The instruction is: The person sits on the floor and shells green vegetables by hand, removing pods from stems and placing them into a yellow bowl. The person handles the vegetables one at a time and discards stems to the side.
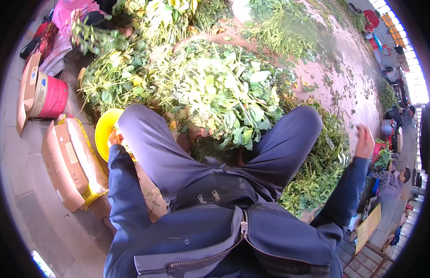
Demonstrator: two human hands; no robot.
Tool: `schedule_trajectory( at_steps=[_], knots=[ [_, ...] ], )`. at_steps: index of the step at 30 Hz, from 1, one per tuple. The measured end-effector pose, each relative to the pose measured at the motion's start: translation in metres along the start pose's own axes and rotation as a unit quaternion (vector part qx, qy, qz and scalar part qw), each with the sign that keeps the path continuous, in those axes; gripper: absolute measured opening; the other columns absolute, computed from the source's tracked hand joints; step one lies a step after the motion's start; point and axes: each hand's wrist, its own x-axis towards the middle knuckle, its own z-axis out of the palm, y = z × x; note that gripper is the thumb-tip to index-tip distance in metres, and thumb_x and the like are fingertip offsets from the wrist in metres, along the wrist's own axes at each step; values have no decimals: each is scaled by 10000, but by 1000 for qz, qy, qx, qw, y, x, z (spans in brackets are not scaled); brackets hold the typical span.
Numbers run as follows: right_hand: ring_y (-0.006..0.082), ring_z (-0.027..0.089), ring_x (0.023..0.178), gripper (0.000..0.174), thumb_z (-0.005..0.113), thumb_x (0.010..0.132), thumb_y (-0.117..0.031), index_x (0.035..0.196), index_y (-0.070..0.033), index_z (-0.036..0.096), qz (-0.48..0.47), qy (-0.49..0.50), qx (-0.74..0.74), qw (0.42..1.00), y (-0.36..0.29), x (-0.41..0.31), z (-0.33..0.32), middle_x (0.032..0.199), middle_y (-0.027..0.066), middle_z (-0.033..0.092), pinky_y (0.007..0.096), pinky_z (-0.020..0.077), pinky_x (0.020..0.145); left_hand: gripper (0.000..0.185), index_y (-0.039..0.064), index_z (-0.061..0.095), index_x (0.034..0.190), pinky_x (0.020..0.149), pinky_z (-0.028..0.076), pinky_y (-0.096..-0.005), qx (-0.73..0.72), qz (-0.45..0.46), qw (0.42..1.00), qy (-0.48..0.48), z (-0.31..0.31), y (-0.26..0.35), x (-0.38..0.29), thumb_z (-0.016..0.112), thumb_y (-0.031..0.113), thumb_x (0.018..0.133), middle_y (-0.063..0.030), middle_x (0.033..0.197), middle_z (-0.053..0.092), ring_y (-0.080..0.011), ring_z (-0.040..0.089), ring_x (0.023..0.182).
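My left hand (pixel 115 138) reaches into a yellow plastic bowl (pixel 103 133) beside my left knee, above some pale green bits; whether its fingers hold anything is hard to tell. Out to the right, beyond my right knee, my right hand (pixel 365 141) is raised over the floor, slightly blurred, and its grip cannot be made out. In front of my knees lies a large heap of cut leafy green plants (pixel 215 87). More leafy stems (pixel 315 173) are piled beside and under my right thigh.
A cardboard box (pixel 63 163) and a yellow-edged package (pixel 84 153) stand at left, near a pink round container (pixel 55 93). A person in pink at upper left holds leafy stems (pixel 96 38). Another person (pixel 392 180) sits at far right. Further plant heaps (pixel 281 31) lie ahead.
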Motion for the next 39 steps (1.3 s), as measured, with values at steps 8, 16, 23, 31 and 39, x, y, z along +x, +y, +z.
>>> schedule_trajectory(
  at_steps=[8, 16, 23, 31, 39],
  knots=[
    [216, 645, 748, 158, 649, 880, -233, 899, -79, 678, -203, -235, 155, 938, -257, -11, 278, 843, 110, 660, 329, 515, 676, 363, -40, 615, 1218, 1037, 413, -459, 310, 253, 913, -84, -25, -27, 7, 548, 68, 878, -257, 1260, 565, -361, 518, 1217],
    [363, 670, 832, 397, 723, 715, -443, 892, -91, 677, -93, -264, -59, 958, -276, -19, 343, 850, 177, 689, 436, 528, 751, 451, 86, 667, 1184, 1065, 384, -416, 459, 306, 828, 101, 12, 69, -81, 537, -42, 772, -249, 1412, 399, -396, 457, 1267],
    [314, 647, 747, 407, 773, 668, -455, 793, -86, 658, -68, -304, 91, 946, -254, -8, 371, 785, 131, 676, 404, 497, 676, 341, 32, 632, 1187, 1026, 425, -370, 119, 453, 883, 23, 142, 236, -184, 562, -45, 863, -170, 1331, 493, -267, 507, 1216],
    [63, 558, 605, 282, 886, 639, -164, 724, -43, 645, -11, -397, 345, 850, -245, -6, 350, 691, 8, 637, 242, 450, 559, 307, -11, 577, 1252, 732, 565, -286, -143, 85, 922, -350, 347, 252, -273, 543, 29, 950, -114, 1123, 621, -174, 644, 888],
    [71, 573, 703, 249, 802, 716, -25, 883, -16, 617, 1, -450, 439, 778, -263, -25, 304, 773, -5, 607, 226, 489, 644, 361, -5, 584, 1226, 478, 492, -219, -120, 59, 907, -399, 407, 236, -282, 674, 80, 887, -19, 866, 627, -86, 578, 590]
  ],
)
